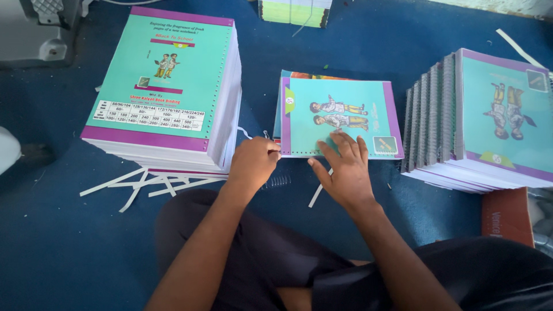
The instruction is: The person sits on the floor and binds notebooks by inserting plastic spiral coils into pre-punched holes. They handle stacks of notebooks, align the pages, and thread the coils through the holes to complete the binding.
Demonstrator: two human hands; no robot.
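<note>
On the blue carpet between two stacks, a teal notebook (337,118) with a purple border lies flat. The left hand (253,161) is pinched shut on a thin wire spiral (275,151) at its punched edge, and the right hand (341,170) presses open-fingered on the glossy cover. If that palm slips, the holes could misalign and the springy coil snag. Paper strips (138,184) litter the carpet beside the tall unbound stack (173,86).

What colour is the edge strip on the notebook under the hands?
Purple, on a teal notebook; the head view shows it best.
</note>
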